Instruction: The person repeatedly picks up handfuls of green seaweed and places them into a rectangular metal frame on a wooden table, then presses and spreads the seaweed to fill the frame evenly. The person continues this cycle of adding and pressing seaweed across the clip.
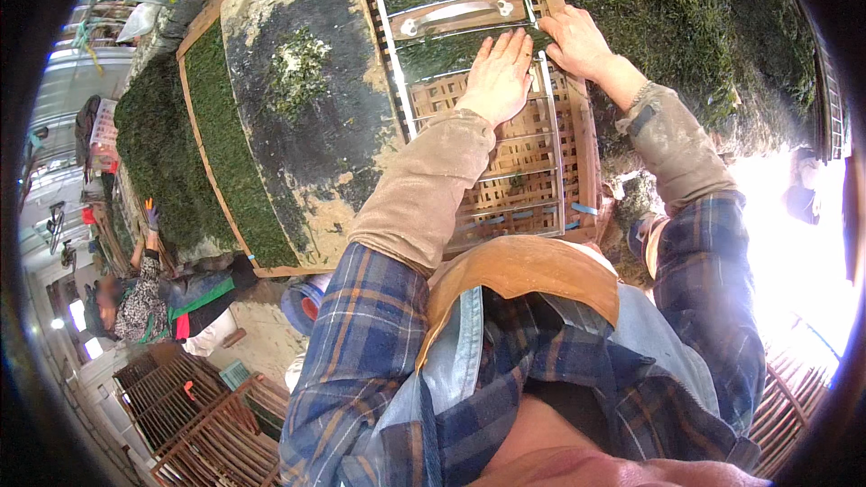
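Observation:
My left hand lies flat, palm down, at the near edge of a layer of dark green leafy plant matter inside a metal frame with cross bars. My right hand rests at the frame's right rail, fingers bent; whether it grips the rail cannot be told. Beneath the frame is a woven slatted tray with a wooden rim. The tray's near half shows bare lattice between the bars; the far half is covered in green. A wooden board with a metal handle lies across the green layer beyond my left hand.
To the left is a dark, stained board with a small green heap. Beyond it lie a wood-rimmed tray of green matter and a larger pile. Another pile spreads at the right. A co-worker is at the far left, near slatted racks.

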Tool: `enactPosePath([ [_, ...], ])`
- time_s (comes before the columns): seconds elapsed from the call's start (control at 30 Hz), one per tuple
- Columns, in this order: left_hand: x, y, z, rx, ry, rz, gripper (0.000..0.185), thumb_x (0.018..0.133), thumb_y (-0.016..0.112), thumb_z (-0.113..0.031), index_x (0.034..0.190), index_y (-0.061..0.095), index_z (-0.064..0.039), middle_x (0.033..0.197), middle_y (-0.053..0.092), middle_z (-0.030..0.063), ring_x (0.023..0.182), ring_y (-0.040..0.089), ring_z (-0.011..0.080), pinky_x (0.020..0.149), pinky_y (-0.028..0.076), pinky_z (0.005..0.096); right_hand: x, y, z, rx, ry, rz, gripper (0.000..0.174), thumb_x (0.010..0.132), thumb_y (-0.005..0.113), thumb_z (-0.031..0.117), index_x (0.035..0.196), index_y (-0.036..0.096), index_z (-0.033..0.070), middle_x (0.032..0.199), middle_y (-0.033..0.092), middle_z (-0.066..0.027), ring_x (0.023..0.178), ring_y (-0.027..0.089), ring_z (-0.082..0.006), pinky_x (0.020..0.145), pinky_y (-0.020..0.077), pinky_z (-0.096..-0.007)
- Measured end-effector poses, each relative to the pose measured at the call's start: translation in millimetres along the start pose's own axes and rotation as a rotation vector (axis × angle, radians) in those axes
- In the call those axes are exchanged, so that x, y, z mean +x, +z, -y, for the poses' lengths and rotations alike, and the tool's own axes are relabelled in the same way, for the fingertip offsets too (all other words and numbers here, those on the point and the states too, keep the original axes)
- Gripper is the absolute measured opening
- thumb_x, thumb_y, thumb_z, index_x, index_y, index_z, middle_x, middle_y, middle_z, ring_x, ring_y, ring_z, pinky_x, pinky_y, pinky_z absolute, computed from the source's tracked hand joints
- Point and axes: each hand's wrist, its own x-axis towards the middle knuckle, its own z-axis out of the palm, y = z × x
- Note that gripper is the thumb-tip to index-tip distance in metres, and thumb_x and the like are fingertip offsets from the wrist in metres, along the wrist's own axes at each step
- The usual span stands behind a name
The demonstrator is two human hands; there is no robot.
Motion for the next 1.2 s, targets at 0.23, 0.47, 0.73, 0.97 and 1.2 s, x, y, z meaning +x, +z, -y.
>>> enactPosePath([
  [0.23,13.0,-32.1,-1.4,0.027,-0.058,0.391,0.040,0.103,0.051,-0.022,0.134,0.060,0.001,0.131,0.065,0.0196,0.126,0.061,0.0342,0.119,0.039,0.0495,44.5,-65.4,36.8,0.346,-0.241,-0.001,0.048,0.084,0.077,0.027,0.125,0.065,0.005,0.111,0.075,-0.0160,0.102,0.073,-0.0334,0.092,0.0581,-0.0439],
  [0.47,-24.1,-66.9,51.9,-0.194,-0.040,-0.082,0.022,0.085,0.063,-0.010,0.101,0.076,-0.007,0.105,0.072,0.0088,0.101,0.069,0.0298,0.091,0.056,0.0426,51.2,-55.0,34.8,0.374,-0.095,0.039,0.025,0.086,0.075,0.022,0.106,0.074,0.007,0.089,0.074,-0.0103,0.082,0.071,-0.0217,0.078,0.0575,-0.0365],
  [0.73,-27.9,-74.2,47.4,0.209,0.073,0.131,0.035,0.088,0.062,-0.009,0.123,0.064,-0.009,0.115,0.066,0.0100,0.115,0.062,0.0278,0.100,0.046,0.0445,39.8,10.4,34.6,0.038,-0.059,0.164,0.015,0.083,0.064,0.012,0.095,0.071,0.007,0.090,0.072,-0.0158,0.091,0.071,-0.0368,0.082,0.0563,-0.0482],
  [0.97,-10.1,-49.9,27.7,0.079,0.189,0.079,0.041,0.091,0.058,-0.004,0.132,0.061,-0.006,0.129,0.063,0.0153,0.121,0.060,0.0298,0.107,0.049,0.0435,-22.3,-19.4,-2.7,0.243,0.136,-0.160,0.027,0.090,0.060,0.014,0.111,0.074,0.006,0.102,0.073,-0.0171,0.096,0.071,-0.0366,0.087,0.0576,-0.0443],
  [1.2,6.4,-59.1,39.5,-0.285,-0.032,0.237,0.037,0.098,0.058,-0.013,0.134,0.067,-0.008,0.141,0.064,0.0130,0.129,0.062,0.0301,0.113,0.048,0.0408,-61.3,41.4,61.2,0.129,-0.022,-0.287,0.060,0.097,0.057,0.027,0.151,0.045,0.003,0.152,0.049,-0.0186,0.142,0.045,-0.0348,0.119,0.0343,-0.0519],
])
